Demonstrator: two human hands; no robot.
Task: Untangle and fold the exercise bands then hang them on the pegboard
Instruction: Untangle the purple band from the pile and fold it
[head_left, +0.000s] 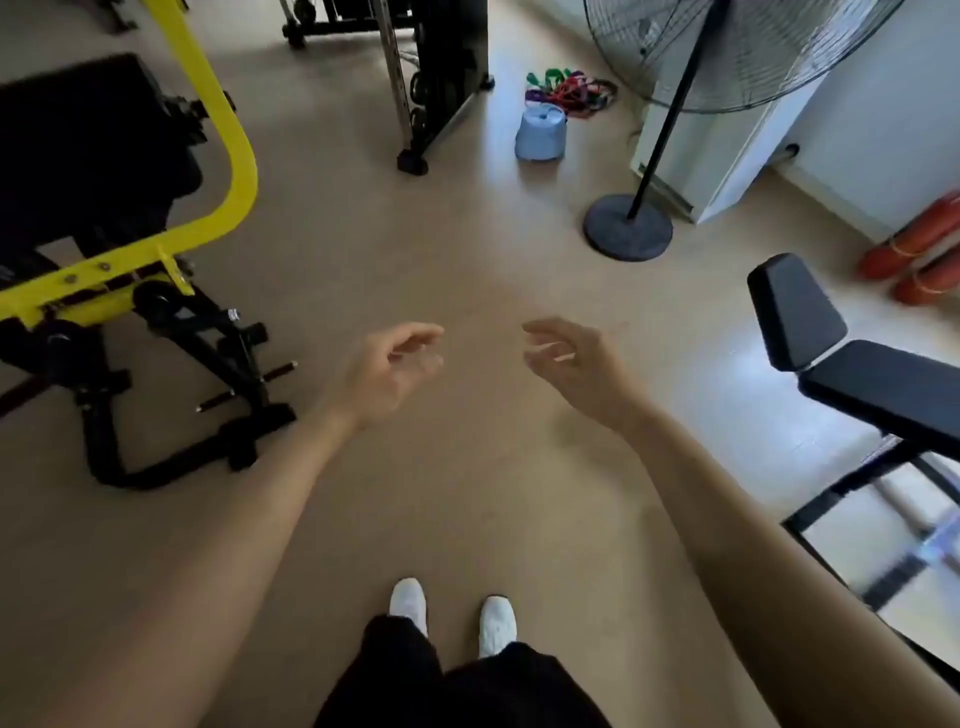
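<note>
Standing w/ left hand (387, 369) & right hand (576, 364) loose, empty, person hasn't fetched bands (569, 93) at 1 o'clock; next: walk over, grab.

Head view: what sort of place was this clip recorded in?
Most likely a small gym or workout room. A yellow-framed exercise machine stands at the left, a black padded weight bench at the right, and a tangle of coloured exercise bands lies on the floor further ahead.

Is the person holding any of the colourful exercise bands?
No, the left hand and the right hand hold nothing, and the tangled heap of colourful exercise bands lies far off on the beige floor.
</note>
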